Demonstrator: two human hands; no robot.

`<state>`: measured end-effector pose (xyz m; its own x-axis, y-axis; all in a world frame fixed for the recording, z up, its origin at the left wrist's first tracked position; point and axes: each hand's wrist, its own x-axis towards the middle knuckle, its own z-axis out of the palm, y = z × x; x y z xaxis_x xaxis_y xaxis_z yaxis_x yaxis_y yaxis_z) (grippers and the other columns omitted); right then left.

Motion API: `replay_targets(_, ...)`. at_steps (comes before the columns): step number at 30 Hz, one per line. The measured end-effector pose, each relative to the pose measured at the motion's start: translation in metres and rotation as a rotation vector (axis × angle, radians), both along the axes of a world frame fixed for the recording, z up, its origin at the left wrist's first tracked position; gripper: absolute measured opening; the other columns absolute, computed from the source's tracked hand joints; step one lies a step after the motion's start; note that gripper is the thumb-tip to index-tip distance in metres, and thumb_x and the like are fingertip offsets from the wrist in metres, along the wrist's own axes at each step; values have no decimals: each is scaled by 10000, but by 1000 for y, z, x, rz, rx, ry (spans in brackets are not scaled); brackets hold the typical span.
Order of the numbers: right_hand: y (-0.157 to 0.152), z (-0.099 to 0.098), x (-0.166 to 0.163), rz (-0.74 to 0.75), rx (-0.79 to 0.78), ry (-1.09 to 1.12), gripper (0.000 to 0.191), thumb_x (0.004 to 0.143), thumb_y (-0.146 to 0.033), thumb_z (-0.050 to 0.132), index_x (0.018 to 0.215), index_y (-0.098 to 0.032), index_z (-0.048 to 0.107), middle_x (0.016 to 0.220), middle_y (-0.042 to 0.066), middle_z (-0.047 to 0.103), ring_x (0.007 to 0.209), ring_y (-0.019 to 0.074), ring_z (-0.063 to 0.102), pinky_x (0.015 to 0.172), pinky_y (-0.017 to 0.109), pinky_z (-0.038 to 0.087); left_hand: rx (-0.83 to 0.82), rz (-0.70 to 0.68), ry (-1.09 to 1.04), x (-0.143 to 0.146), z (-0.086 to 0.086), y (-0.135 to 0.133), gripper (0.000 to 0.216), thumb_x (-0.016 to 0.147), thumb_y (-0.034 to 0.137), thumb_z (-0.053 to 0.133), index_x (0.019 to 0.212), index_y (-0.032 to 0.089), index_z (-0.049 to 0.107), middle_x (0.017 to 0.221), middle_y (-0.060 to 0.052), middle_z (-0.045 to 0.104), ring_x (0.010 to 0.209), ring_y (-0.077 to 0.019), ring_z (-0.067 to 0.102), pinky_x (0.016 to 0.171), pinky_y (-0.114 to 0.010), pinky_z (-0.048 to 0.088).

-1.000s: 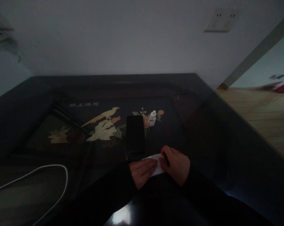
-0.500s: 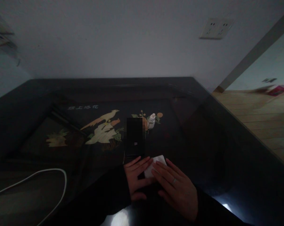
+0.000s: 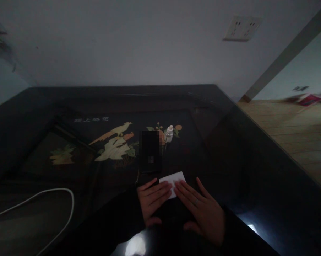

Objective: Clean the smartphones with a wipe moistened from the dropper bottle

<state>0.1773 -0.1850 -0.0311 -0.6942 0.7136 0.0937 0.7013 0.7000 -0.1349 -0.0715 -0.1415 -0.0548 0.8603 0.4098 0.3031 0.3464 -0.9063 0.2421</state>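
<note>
A small white piece of paper or cloth lies on the dark glossy table, close to me. My left hand rests with outstretched fingers on its left part. From the other side, my right hand lays its fingers flat over the right part; a ring shows on one finger. Both hands are open, pressing from above. Just beyond them is a black rectangular object, partly blurred, perhaps a phone. Behind it to the right stands a small clear dropper bottle with a white cap.
A white cable curves over the table's left front. Bird and flower pictures decorate the tabletop. Behind the table rises a pale wall with a double socket. Wooden floor lies to the right.
My fingers have spread apart on the white piece, and more of it shows, lying flatter. My left fingers now lie over its left part. The view has shifted slightly.
</note>
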Motion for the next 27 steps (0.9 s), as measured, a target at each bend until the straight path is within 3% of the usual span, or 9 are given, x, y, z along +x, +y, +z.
replay_targets(6,-7,-3,-7,-36,6,13,760,787,-607,477,1381,-172,289,1379,122,403,1317,240,295,1104,519,44,-83,19,104,-6,7,5,678,833,634,177,1384,253,278,1413,-116,358,1341,-226,248,1077,-458,185)
replay_targets(12,-3,1,-6,-11,77,32,748,799,-637,417,1362,-155,321,1357,107,437,1291,233,345,1095,528,-47,-9,63,102,-8,5,5,686,812,666,128,1388,316,253,1434,-130,313,1337,-249,255,1024,-470,275)
replay_targets(14,-4,4,-8,-8,141,67,678,815,-601,436,1312,-142,404,1328,111,475,1260,242,391,1105,532,42,45,121,37,-1,-2,-2,706,799,683,115,1383,317,269,1420,-121,342,1314,-254,297,1013,-470,281)
replay_targets(16,-6,9,-9,-39,196,134,505,852,-489,465,1233,-158,501,1263,107,543,1191,239,471,1077,503,234,88,246,-69,13,-12,-10,723,771,719,136,1351,337,338,1369,-100,411,1253,-262,371,985,-456,305)
replay_targets(18,-3,14,-10,-118,206,205,342,871,-375,468,1143,-196,576,1172,90,607,1091,222,550,984,439,401,131,373,-194,32,-22,-12,724,765,721,181,1302,304,429,1234,-90,522,1152,-258,447,966,-437,315)
replay_targets(21,14,21,-7,-235,142,214,276,865,-310,485,1097,-221,603,1117,73,635,1013,212,594,914,413,467,257,457,-388,63,-29,-2,764,764,700,172,1118,172,596,1037,-116,602,1025,-270,509,953,-452,320)
replay_targets(24,46,19,-1,-257,62,156,309,860,-264,495,1154,-197,562,1183,89,600,1067,228,572,958,487,418,280,513,-162,80,-23,18,760,620,690,487,1071,90,608,987,-150,610,923,-288,544,882,-452,389)
replay_targets(27,78,11,3,-205,38,147,316,870,-237,470,1175,-201,539,1213,95,582,1139,243,526,982,569,349,248,577,-52,82,-13,31,822,556,617,631,1138,40,568,1039,-193,599,955,-325,544,898,-481,385)
